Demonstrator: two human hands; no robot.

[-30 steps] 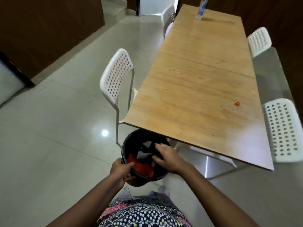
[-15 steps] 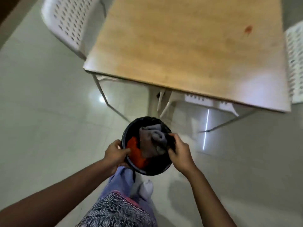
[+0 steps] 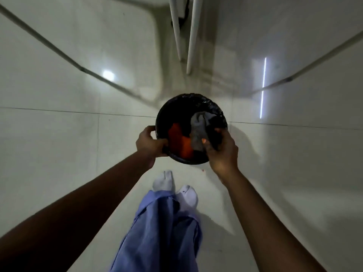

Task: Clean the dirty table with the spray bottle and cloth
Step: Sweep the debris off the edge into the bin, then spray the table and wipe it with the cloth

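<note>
Spillage is risked: the bucket (image 3: 191, 107) (dark, lined) is gripped at its rim by the left hand (image 3: 150, 143), while the grey cloth (image 3: 198, 130) is pinched by the right hand (image 3: 221, 152).

Blue trousers (image 3: 161, 232), white toe socks (image 3: 164, 180)

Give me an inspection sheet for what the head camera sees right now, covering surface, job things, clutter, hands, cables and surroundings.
Surface: pale glossy tiled floor; the tabletop is out of view.
Job's things: grey cloth and an orange item inside a black bucket; spray bottle not seen.
Clutter: small reddish speck on the floor near the bucket.
Hands: left hand grips the bucket's rim; right hand holds the opposite rim, fingers on the cloth.
Cables: nothing seen.
Surroundings: white chair legs and slanted metal table legs ahead; the person's socked feet below.
</note>
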